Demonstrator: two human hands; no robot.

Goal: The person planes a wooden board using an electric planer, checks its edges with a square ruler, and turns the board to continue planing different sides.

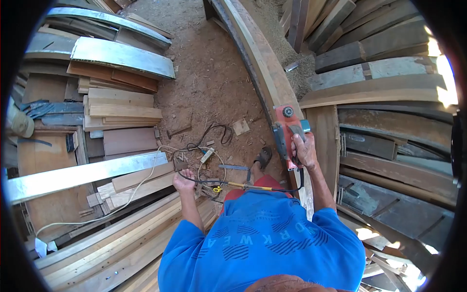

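My right hand (305, 151) is wrapped round the rear handle of a red electric planer (287, 131), which rests on a long wooden beam (272, 73). A black cord (233, 184) with yellow tape round part of it leads from the planer's rear across my front. At the left, my left hand (184, 180) is closed on this cord, beside the stacked boards. A white extension socket (207, 155) lies on the ground between my two hands.
Stacked boards (126, 109) fill the left side, and more timber (389, 126) is piled at the right. A hammer (179, 130), a wood offcut (241, 127) and shavings lie on the dirt floor. My sandalled foot (262, 158) is near the beam.
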